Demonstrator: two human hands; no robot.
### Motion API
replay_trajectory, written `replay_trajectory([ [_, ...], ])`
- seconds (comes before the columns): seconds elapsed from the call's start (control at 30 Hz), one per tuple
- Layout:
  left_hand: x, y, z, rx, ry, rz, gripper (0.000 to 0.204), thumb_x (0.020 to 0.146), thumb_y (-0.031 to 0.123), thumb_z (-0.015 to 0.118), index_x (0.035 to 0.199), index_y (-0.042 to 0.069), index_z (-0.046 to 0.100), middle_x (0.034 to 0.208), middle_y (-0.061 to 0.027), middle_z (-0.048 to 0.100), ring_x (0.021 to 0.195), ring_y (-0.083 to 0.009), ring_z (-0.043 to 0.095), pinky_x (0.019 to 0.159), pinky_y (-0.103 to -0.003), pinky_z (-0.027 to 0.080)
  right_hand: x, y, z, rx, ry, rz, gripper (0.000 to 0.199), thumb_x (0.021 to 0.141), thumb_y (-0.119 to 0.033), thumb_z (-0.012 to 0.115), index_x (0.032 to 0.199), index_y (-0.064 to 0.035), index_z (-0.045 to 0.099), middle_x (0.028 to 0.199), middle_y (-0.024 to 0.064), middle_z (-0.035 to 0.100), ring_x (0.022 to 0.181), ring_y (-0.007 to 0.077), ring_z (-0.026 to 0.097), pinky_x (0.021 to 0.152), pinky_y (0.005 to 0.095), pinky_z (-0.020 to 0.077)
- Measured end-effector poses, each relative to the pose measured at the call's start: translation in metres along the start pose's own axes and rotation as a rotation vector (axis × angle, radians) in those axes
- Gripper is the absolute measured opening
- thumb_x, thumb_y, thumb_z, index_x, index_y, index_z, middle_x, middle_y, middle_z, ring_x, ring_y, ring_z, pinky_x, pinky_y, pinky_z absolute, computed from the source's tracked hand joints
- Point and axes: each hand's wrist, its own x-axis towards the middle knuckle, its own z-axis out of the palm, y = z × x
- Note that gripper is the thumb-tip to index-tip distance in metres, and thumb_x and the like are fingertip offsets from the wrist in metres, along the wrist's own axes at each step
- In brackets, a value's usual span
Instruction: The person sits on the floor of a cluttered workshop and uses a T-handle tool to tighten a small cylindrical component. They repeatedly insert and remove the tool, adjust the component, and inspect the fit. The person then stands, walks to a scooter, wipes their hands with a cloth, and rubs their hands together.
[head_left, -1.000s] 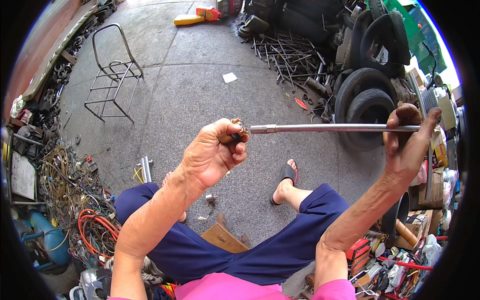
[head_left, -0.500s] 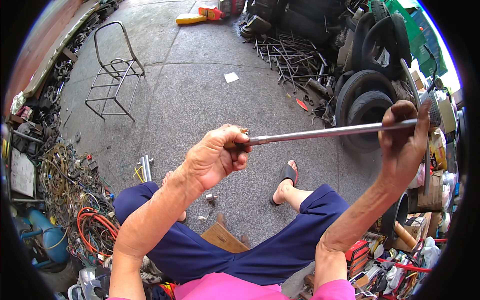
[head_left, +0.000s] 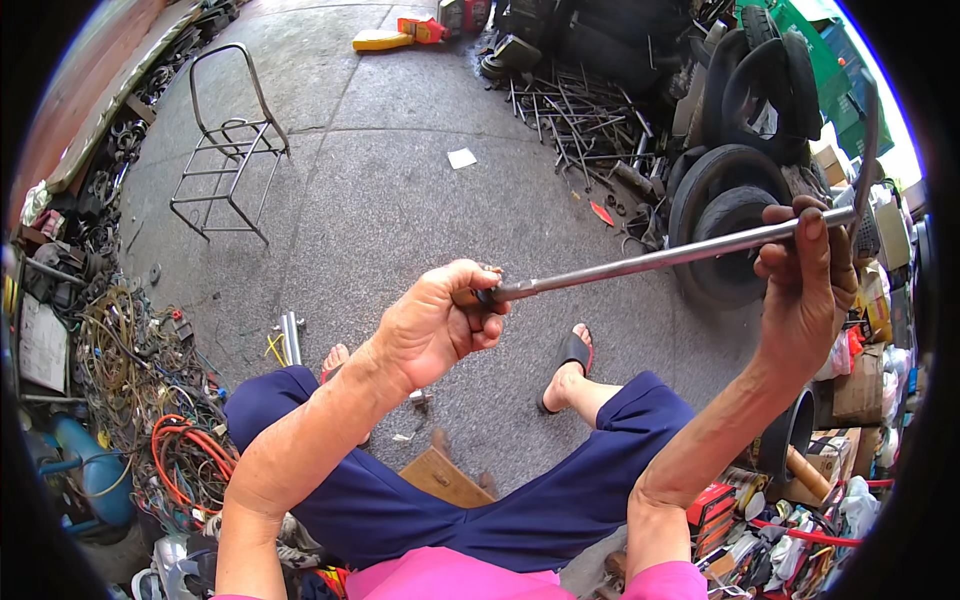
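Note:
Across the front of me runs a long steel rod (head_left: 660,262), slanting up to the right. My left hand (head_left: 440,315) is closed round its left end, where a thinner collar and a dark piece show between the fingers. Near the other end my right hand (head_left: 808,275) grips the rod, thumb against it and fingers behind. A dark curved bar (head_left: 870,130) rises beside that right end; the hand hides whether the two are joined. Below, between my legs, is a small wooden board (head_left: 446,477).
A chair's metal frame (head_left: 235,165) stands at the far left. Tyres (head_left: 735,200) and a pile of metal rods (head_left: 580,115) lie at the right and far right. Tangled wires (head_left: 135,370) and an orange hose (head_left: 180,455) crowd the left; boxes (head_left: 712,515) and clutter sit near my right arm.
The rod's right end has risen, and the curved bar there has swung upward. My right hand's fingers have closed further round the rod. My left hand has barely moved.

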Motion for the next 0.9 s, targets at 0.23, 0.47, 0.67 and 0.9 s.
replay_trajectory([
  [0.23,0.004,-0.009,-0.002,-0.057,-0.040,-0.034,0.010,0.086,0.015,0.059,0.089,0.006,0.060,0.079,-0.0120,0.065,0.057,-0.0198,0.059,0.056,-0.031,0.046,0.006,0.016,0.010,0.310,0.087,0.066,0.029,0.092,-0.016,0.060,0.113,0.0049,0.060,0.092,0.0193,0.067,0.052,0.0094,0.057,0.044,0.0176,0.0465],
  [0.47,0.004,-0.011,-0.010,-0.035,-0.053,-0.040,0.012,0.086,0.020,0.059,0.089,0.008,0.058,0.077,-0.0076,0.064,0.057,-0.0179,0.060,0.057,-0.029,0.047,0.007,0.019,0.014,0.178,-0.035,0.030,0.033,0.094,-0.016,0.056,0.117,0.0069,0.057,0.096,0.0228,0.067,0.056,0.0146,0.064,0.038,0.0179,0.0433],
  [0.67,0.005,-0.012,-0.005,-0.059,-0.081,-0.065,0.013,0.087,0.018,0.058,0.086,0.006,0.061,0.078,-0.0104,0.066,0.057,-0.0209,0.060,0.056,-0.031,0.046,0.007,0.017,0.012,0.210,0.115,-0.003,0.023,0.086,-0.017,0.068,0.100,0.0008,0.067,0.081,0.0185,0.069,0.050,0.0110,0.060,0.039,0.0169,0.0423],
  [0.9,0.002,-0.016,-0.008,-0.035,-0.061,-0.064,0.013,0.087,0.019,0.059,0.086,0.006,0.061,0.077,-0.0094,0.065,0.056,-0.0202,0.060,0.056,-0.031,0.046,0.007,0.020,0.017,0.271,0.028,0.056,0.029,0.089,-0.021,0.065,0.107,0.0018,0.063,0.097,0.0168,0.067,0.055,0.0043,0.053,0.042,0.0159,0.0405],
])
